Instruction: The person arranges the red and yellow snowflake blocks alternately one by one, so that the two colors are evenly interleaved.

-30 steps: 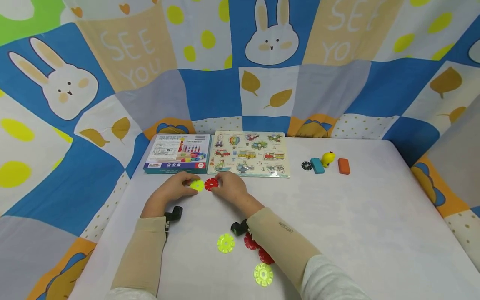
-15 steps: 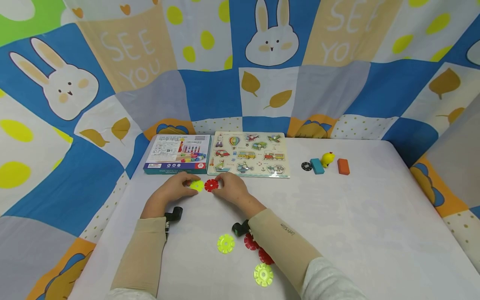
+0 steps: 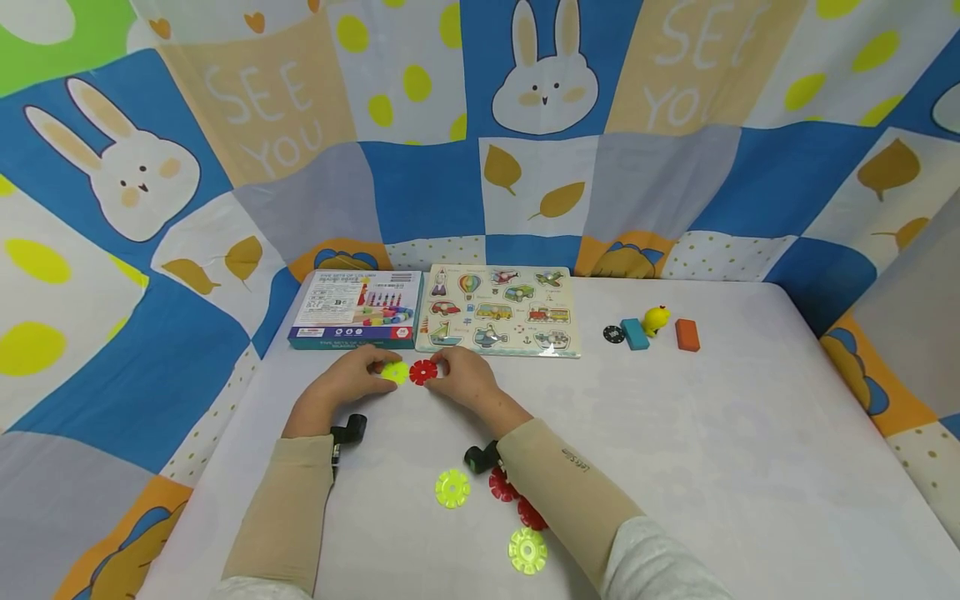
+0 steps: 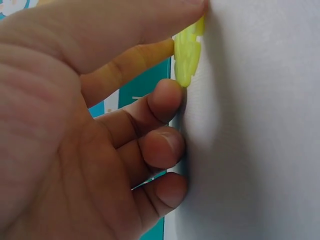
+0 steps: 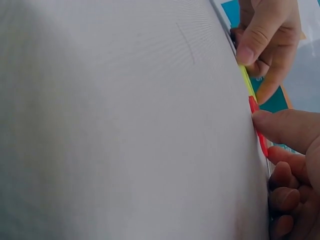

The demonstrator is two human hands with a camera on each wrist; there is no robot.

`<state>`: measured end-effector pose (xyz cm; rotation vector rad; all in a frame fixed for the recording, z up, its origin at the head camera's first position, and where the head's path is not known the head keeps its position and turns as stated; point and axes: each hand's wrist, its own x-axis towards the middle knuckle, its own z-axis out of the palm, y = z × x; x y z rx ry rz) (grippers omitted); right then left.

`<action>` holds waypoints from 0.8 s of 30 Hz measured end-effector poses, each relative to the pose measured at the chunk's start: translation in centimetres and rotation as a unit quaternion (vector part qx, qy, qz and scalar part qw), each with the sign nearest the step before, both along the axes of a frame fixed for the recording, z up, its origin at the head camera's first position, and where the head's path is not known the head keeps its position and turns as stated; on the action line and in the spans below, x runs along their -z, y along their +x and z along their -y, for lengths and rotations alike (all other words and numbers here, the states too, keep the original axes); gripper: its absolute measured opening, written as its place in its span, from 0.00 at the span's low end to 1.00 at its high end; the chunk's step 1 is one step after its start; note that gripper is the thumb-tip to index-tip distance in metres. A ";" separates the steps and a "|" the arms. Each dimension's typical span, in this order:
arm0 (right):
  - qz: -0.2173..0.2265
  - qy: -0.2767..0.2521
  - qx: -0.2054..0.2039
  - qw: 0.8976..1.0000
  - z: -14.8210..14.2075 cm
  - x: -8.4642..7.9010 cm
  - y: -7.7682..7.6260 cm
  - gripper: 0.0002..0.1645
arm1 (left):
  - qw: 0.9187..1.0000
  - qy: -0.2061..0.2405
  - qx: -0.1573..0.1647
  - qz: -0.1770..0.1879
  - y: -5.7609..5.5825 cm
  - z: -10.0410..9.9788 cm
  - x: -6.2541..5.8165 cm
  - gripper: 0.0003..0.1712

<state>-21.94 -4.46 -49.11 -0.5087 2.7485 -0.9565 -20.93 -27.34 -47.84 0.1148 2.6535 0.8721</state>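
My left hand [image 3: 347,381] pinches a yellow-green notched plastic disc [image 3: 395,372] between thumb and forefinger. In the left wrist view that disc [image 4: 187,60] stands edge-on by the white cloth, the other fingers curling below it. Just to its right, my right hand [image 3: 467,379] pinches a red notched disc [image 3: 423,372] the same way. Their edges meet in the right wrist view, where the red disc [image 5: 258,127] appears as a thin strip; whether the notches interlock I cannot tell. Nearer me lie two loose yellow-green discs [image 3: 452,488] and red discs [image 3: 532,513], the red ones partly hidden by my right forearm.
Directly behind my hands lie a teal-edged box [image 3: 352,310] and a picture puzzle board [image 3: 498,311]. Farther right are a black patterned round chip [image 3: 613,333], a blue block [image 3: 635,334], a yellow toy figure [image 3: 656,320] and an orange block [image 3: 687,334]. A patterned curtain hangs behind.
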 end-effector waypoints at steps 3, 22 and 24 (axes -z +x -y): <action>0.006 -0.006 -0.003 1.000 -0.2 0.0 0.0 0.27 | 1.000 0.001 0.001 -0.002 0.0 -0.2 -0.1 0.31; 0.063 -0.117 -0.019 0.991 -4.2 -2.8 1.8 0.24 | 0.999 -0.018 0.008 -0.049 0.4 -4.6 0.1 0.34; 0.063 -0.118 -0.031 0.991 -4.7 -3.3 2.4 0.24 | 0.998 -0.034 0.011 -0.058 0.4 -4.8 0.4 0.35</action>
